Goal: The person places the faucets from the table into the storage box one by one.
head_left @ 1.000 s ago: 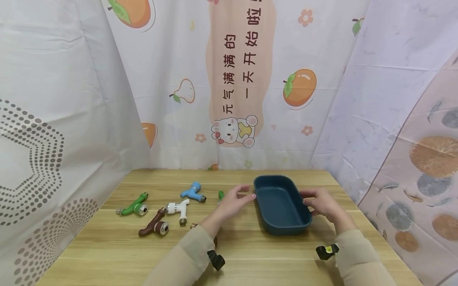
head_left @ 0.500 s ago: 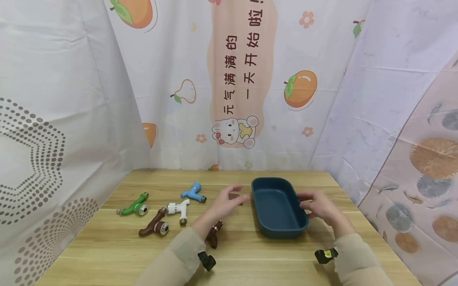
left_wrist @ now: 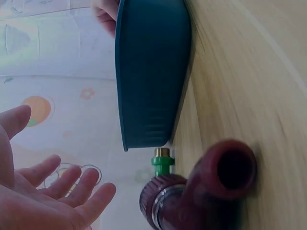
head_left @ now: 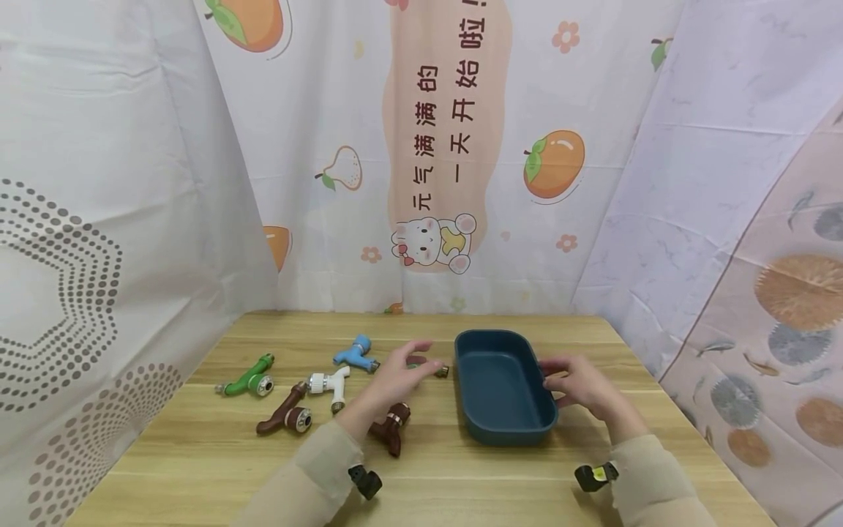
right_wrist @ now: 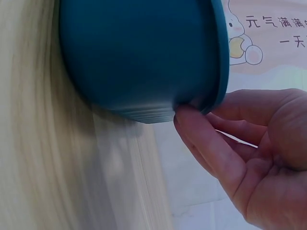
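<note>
1. The dark-blue rectangular tray [head_left: 506, 437] sits toward the wooden table's [head_left: 474, 487] 2 o'clock.
2. At its 3 o'clock, the right hand [head_left: 581, 386] grips the side.
3. The left hand [head_left: 394, 375], fingers spread wide, is nearby at 9 o'clock.
4. Brown tap [head_left: 390, 433]: 8 o'clock.

Dark blue tray [head_left: 503, 388] and both hands [head_left: 393, 377] [head_left: 578, 383] farther left than before

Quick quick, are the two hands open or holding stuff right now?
Left hand: open, holding nothing.
Right hand: open, touching the blue tray.
</note>
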Action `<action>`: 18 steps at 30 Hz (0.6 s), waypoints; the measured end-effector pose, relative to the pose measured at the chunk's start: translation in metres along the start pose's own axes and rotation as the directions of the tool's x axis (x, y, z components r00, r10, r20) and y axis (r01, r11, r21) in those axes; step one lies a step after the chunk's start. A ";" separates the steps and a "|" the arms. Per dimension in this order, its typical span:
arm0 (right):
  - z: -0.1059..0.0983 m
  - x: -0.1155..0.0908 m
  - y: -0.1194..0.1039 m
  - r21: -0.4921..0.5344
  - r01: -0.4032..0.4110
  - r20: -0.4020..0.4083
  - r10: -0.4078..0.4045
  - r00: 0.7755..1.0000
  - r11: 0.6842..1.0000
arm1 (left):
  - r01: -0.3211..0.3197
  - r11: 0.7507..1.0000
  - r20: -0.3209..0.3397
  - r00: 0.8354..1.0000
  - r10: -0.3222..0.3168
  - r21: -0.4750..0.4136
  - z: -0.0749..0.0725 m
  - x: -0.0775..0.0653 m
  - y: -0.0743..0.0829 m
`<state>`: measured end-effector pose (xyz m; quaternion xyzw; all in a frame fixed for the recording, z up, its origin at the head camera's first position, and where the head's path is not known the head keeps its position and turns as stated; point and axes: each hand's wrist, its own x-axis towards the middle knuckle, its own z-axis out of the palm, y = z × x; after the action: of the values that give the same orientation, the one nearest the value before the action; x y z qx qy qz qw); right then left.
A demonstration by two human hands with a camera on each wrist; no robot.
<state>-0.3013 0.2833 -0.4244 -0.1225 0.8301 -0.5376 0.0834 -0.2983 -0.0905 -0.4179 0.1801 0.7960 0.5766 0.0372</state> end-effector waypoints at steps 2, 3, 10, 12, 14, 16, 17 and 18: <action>0.002 0.000 -0.001 0.003 -0.001 0.003 0.001 1.000 1.000 | -0.007 1.000 -0.004 1.000 0.007 0.003 -0.003 -0.001 -0.002; 0.003 0.000 -0.002 0.002 -0.001 0.005 0.001 1.000 1.000 | -0.010 1.000 -0.007 1.000 0.010 0.011 -0.004 -0.002 -0.003; 0.009 -0.001 -0.006 -0.009 0.001 0.013 -0.001 1.000 1.000 | -0.020 1.000 -0.022 1.000 0.020 0.022 -0.012 -0.003 -0.005; 0.009 -0.001 -0.007 -0.014 0.001 0.016 -0.001 1.000 1.000 | -0.025 0.999 -0.022 0.999 0.026 0.035 -0.014 -0.003 -0.005; 0.009 -0.001 -0.007 -0.019 0.003 0.022 -0.002 1.000 1.000 | -0.025 0.999 -0.017 1.000 0.026 0.035 -0.015 -0.003 -0.004; 0.010 -0.001 -0.008 -0.020 -0.002 0.025 0.003 1.000 1.000 | -0.025 0.999 -0.010 1.000 0.025 0.039 -0.017 -0.003 -0.002; 0.009 -0.001 -0.008 -0.021 -0.002 0.027 0.003 1.000 1.000 | -0.022 0.999 -0.008 1.000 0.022 0.043 -0.018 -0.003 -0.001; 0.010 0.000 -0.008 -0.022 -0.003 0.033 0.003 0.999 1.000 | -0.020 0.999 -0.005 1.000 0.020 0.046 -0.019 -0.003 0.001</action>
<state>-0.2973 0.2719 -0.4208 -0.1309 0.8347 -0.5262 0.0965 -0.3006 -0.1085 -0.4112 0.1874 0.8073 0.5590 0.0253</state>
